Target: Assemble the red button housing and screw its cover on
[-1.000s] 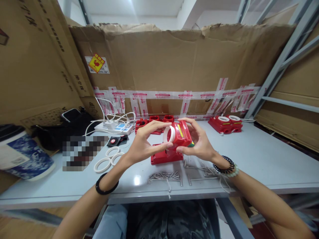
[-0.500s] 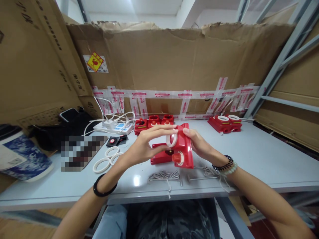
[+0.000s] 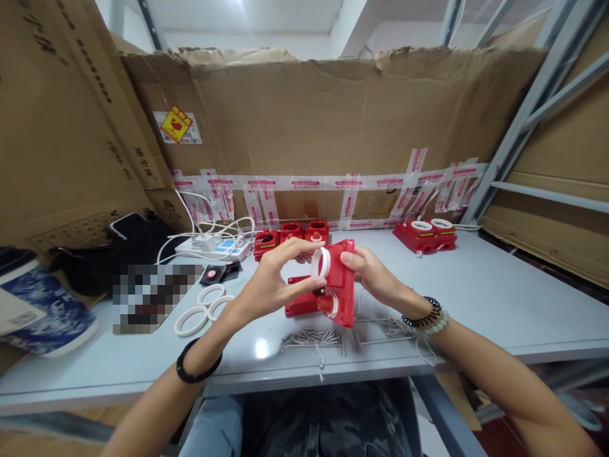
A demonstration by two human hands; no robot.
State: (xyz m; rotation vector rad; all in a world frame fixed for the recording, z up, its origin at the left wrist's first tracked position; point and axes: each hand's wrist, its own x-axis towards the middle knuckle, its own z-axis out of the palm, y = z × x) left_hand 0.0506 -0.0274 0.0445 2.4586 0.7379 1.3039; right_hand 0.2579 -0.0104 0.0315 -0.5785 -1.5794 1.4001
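Note:
My right hand point(image 3: 371, 270) grips a red plastic housing cover point(image 3: 343, 279) by its far right side, thumb on the face. The cover is tilted up, and a red knob in a white collar point(image 3: 328, 305) sticks out of its lower part. A white ring point(image 3: 320, 261) sits at the cover's upper round opening, and my left hand point(image 3: 278, 276) pinches it between thumb and fingers. Behind the cover lies another red housing part point(image 3: 299, 298) on the table, partly hidden. Several white rings point(image 3: 191, 320) lie left of my left hand.
Loose screws point(image 3: 311, 336) and metal rods lie near the front edge. Red housings stand at the back point(image 3: 291, 231) and back right point(image 3: 423, 236). A power strip point(image 3: 214, 247) with white cables, small black parts point(image 3: 221, 273) and a patterned cup point(image 3: 42, 304) are at left.
The cover has shifted slightly left and turned, so its face points more to the left. My left thumb and fingers have closed round the white ring's rim.

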